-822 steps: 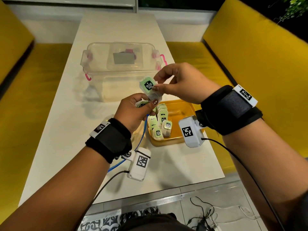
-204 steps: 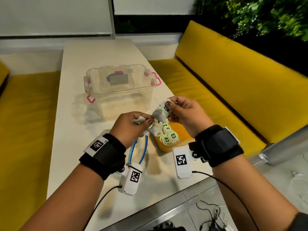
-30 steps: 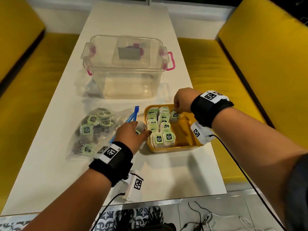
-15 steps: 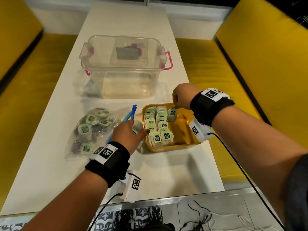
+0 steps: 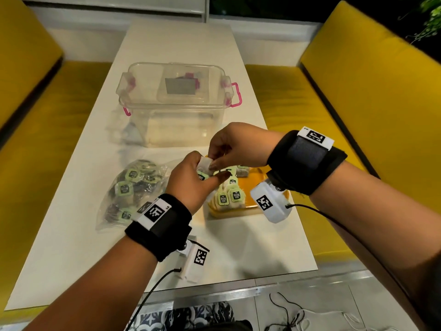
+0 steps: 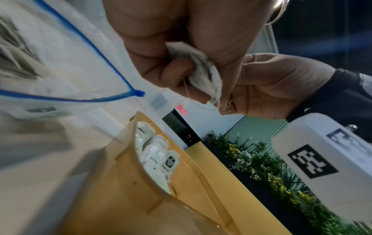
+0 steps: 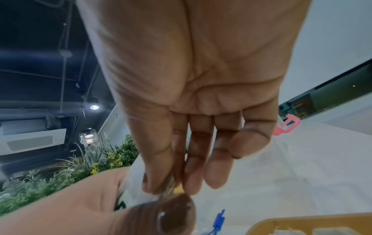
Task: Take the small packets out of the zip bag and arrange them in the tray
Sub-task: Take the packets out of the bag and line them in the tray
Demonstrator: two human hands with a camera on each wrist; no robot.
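Half a second earlier the hands worked apart; both then met above the tray. The left hand clasped a packet while the right hand pinched it, apparently its string. The zip bag remained part-full.

Left hand: bare; forearm bare. Wide black fabric wristband behind it, bearing a white tag with a black square-code marker. Below the wristband, a white box-shaped camera unit with its own black code marker, on a metal screw mount; thin black cable trails from it.

Right hand: bare. Matching black wristband, white coded tag, white camera unit, black cable.
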